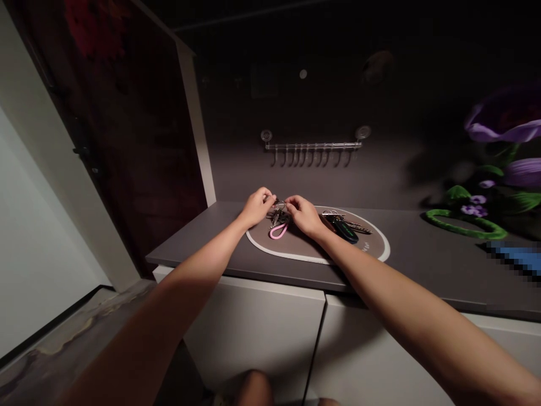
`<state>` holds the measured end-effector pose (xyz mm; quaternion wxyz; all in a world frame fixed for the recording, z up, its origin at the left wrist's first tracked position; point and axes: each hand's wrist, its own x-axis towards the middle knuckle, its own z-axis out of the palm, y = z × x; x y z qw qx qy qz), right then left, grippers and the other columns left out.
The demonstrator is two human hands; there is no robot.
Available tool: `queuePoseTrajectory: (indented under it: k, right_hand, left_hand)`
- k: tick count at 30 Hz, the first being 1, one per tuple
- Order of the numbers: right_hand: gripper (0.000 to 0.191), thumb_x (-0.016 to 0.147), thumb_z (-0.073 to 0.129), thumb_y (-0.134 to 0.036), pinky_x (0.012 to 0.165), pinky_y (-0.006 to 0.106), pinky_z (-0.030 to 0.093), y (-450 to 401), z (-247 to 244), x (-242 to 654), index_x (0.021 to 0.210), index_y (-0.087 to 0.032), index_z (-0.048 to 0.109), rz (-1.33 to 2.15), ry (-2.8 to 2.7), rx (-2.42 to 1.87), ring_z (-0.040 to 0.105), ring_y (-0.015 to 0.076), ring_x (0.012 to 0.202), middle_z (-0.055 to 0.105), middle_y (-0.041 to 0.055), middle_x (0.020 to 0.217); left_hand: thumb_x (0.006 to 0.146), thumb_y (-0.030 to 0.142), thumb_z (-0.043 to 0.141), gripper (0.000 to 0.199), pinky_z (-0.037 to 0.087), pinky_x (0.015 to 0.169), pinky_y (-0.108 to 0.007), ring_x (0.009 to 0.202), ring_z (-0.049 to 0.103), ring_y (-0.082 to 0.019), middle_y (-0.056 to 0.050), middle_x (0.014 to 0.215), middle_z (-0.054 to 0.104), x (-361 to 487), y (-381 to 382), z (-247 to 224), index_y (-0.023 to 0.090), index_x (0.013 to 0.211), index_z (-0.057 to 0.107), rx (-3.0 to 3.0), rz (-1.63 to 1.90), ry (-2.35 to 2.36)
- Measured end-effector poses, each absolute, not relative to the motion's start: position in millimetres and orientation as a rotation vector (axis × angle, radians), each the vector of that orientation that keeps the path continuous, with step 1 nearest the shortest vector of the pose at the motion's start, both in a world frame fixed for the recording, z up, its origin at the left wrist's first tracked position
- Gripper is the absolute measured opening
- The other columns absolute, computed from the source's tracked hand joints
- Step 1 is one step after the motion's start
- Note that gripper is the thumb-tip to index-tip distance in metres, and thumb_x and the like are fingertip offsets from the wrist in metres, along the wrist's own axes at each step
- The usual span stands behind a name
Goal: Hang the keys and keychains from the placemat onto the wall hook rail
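Between my hands is a bunch of keys (pixel 278 216) on a metal ring, with a pink cord loop (pixel 278 232) hanging toward me. The fingers of my left hand (pixel 257 207) are pinched at the left side of the ring. From the other side, my right hand (pixel 303 214) pinches the ring with thumb and fingertips. Both hands are just above an oval brown mat (pixel 287 248) with a white rim. To the right of my right hand lie more keys (pixel 359 228) and a black fob (pixel 347 232), partly hidden by my wrist.
A clear rail (pixel 313 146) with several hooks is fixed to the dark wall behind. Purple flowers (pixel 524 172) and a green ring-shaped piece (pixel 465 228) stand on the dark countertop (pixel 416 265) at right. White cabinet doors (pixel 257 327) are below; a dark door (pixel 139 141) is at left.
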<state>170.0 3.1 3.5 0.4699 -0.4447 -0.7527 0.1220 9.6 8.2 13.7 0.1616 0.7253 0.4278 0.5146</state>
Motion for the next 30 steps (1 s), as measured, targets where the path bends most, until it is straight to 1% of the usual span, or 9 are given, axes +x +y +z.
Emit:
queuePoseTrajectory:
  k: [3, 5, 10, 14, 18, 22, 27, 30]
  right_hand:
    - [0.022, 0.079, 0.044, -0.027, 0.077, 0.029, 0.039, 2.4, 5.0, 169.2, 0.093, -0.016, 0.057, 0.289, -1.81, -1.082, 0.052, 0.0148, 0.079, 0.061, 0.0051, 0.085]
    - [0.022, 0.079, 0.044, -0.03, 0.076, 0.029, 0.039, 1.5, 5.9, 168.7, 0.091, -0.016, 0.057, 0.287, -1.807, -1.064, 0.052, 0.0147, 0.078, 0.06, 0.0048, 0.084]
    - [0.025, 0.08, 0.044, -0.038, 0.073, 0.028, 0.039, -1.6, 8.0, 167.7, 0.085, -0.017, 0.057, 0.309, -1.801, -0.993, 0.052, 0.0144, 0.075, 0.06, 0.0035, 0.082]
    - [0.025, 0.079, 0.046, -0.04, 0.07, 0.027, 0.039, -4.0, 9.2, 166.4, 0.083, -0.017, 0.057, 0.325, -1.816, -0.946, 0.051, 0.0134, 0.072, 0.059, 0.0029, 0.081]
    - [0.022, 0.077, 0.049, -0.037, 0.068, 0.026, 0.039, -2.1, 7.8, 165.9, 0.08, -0.017, 0.057, 0.319, -1.814, -0.915, 0.049, 0.0128, 0.07, 0.057, 0.0026, 0.079]
    - [0.02, 0.077, 0.049, -0.036, 0.067, 0.026, 0.038, 5.1, 4.5, 167.4, 0.078, -0.017, 0.056, 0.341, -1.776, -0.898, 0.048, 0.0127, 0.069, 0.055, 0.0018, 0.075]
    - [0.021, 0.078, 0.047, -0.037, 0.067, 0.025, 0.037, 11.3, 3.7, 168.6, 0.076, -0.017, 0.053, 0.425, -1.718, -0.849, 0.046, 0.0125, 0.069, 0.053, 0.001, 0.073]
    - [0.021, 0.079, 0.047, -0.037, 0.068, 0.025, 0.037, 12.8, 4.9, 169.2, 0.076, -0.017, 0.051, 0.454, -1.66, -0.811, 0.045, 0.0117, 0.069, 0.052, 0.0004, 0.073]
  left_hand:
    - [0.078, 0.026, 0.052, 0.013, 0.045, 0.06, -0.023, 0.057, 0.058, -0.01, 0.001, 0.063, 0.058, 11.8, 9.3, 15.9, 0.016, 0.077, 0.043, 1.724, 1.503, 1.029]
    - [0.077, 0.026, 0.055, 0.016, 0.047, 0.059, -0.023, 0.055, 0.059, -0.009, 0.001, 0.062, 0.059, 12.3, 9.6, 17.5, 0.016, 0.077, 0.042, 1.556, 1.523, 0.941]
    - [0.075, 0.027, 0.059, 0.02, 0.051, 0.06, -0.024, 0.054, 0.062, -0.01, -0.001, 0.063, 0.063, 11.3, 7.8, 20.8, 0.015, 0.077, 0.043, 1.379, 1.548, 0.856]
    - [0.073, 0.026, 0.062, 0.02, 0.052, 0.059, -0.024, 0.054, 0.062, -0.01, -0.001, 0.063, 0.063, 10.8, 7.3, 20.5, 0.014, 0.077, 0.045, 1.347, 1.546, 0.814]
    - [0.069, 0.026, 0.066, 0.024, 0.053, 0.059, -0.025, 0.055, 0.063, -0.011, 0.0, 0.064, 0.061, 11.4, 8.4, 19.0, 0.014, 0.076, 0.047, 1.363, 1.526, 0.756]
    - [0.069, 0.027, 0.067, 0.025, 0.054, 0.061, -0.026, 0.057, 0.063, -0.011, 0.0, 0.065, 0.061, 11.8, 8.4, 18.6, 0.014, 0.076, 0.047, 1.358, 1.514, 0.753]
    - [0.071, 0.025, 0.063, 0.019, 0.05, 0.058, -0.024, 0.057, 0.062, -0.011, 0.0, 0.063, 0.061, 11.7, 7.1, 17.9, 0.014, 0.074, 0.048, 1.401, 1.485, 0.807]
    - [0.07, 0.025, 0.063, 0.017, 0.047, 0.057, -0.022, 0.055, 0.059, -0.009, 0.0, 0.061, 0.061, 11.7, 7.5, 15.6, 0.013, 0.072, 0.051, 1.469, 1.463, 0.866]
